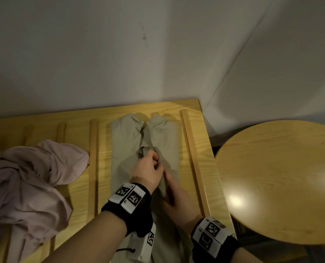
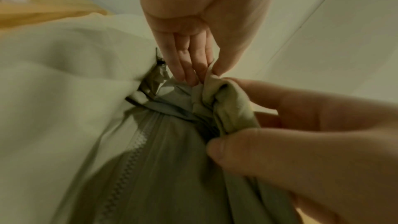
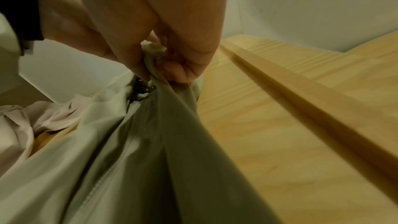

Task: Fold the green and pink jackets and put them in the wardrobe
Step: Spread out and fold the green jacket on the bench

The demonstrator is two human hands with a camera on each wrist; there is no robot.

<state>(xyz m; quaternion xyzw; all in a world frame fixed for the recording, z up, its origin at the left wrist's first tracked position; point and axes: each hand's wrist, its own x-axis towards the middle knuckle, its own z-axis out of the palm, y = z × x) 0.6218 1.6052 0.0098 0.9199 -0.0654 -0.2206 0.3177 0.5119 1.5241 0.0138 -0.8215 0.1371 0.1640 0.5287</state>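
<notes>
Fabric of the green jacket (image 1: pixel 127 141) runs lengthwise away from the fingers on the table (image 1: pixel 78 118); left hand (image 1: pixel 148 171) and right hand (image 1: pixel 178 196) both pinch its bunched middle together, left farther along.

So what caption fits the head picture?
Both hands pinch the green jacket; pink jacket waits crumpled.

Pale sage-green jacket (image 1: pixel 128 137) with a matching green zip (image 2: pixel 127 164), dusty pink jacket (image 1: pixel 26 179), honey-yellow wooden slatted surface (image 1: pixel 194 152), round light-wood table (image 1: pixel 283 179), black wristbands (image 1: pixel 137 213) with black-and-white square-patterned tags, off-white wall (image 1: pixel 119 54)
</notes>
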